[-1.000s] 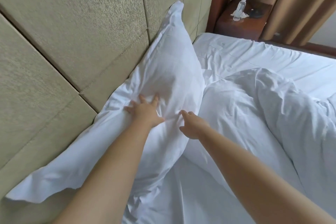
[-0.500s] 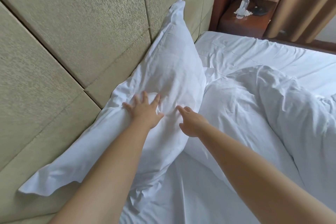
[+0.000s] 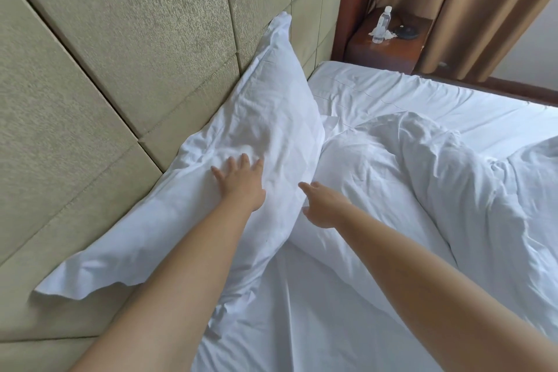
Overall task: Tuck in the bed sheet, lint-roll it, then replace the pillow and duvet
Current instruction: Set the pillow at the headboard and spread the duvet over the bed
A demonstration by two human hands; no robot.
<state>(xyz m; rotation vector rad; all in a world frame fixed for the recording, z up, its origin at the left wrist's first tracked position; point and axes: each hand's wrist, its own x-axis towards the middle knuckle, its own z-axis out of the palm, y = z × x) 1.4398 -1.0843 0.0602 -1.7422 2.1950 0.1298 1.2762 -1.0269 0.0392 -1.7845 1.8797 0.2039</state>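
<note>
We are replacing the pillow [image 3: 259,130]: our left hand [image 3: 241,181] presses it flat-fingered, our right hand [image 3: 323,205] touches its edge, fingers loose. Next comes the duvet [image 3: 437,184].

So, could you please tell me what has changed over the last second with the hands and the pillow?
Little has changed. The left hand stays flat on the pillow, fingers spread a bit wider. The right hand has loosened its pinch on the pillow's edge; its fingers now lie straighter. The pillow still leans on the headboard, and the duvet lies bunched as before.
</note>
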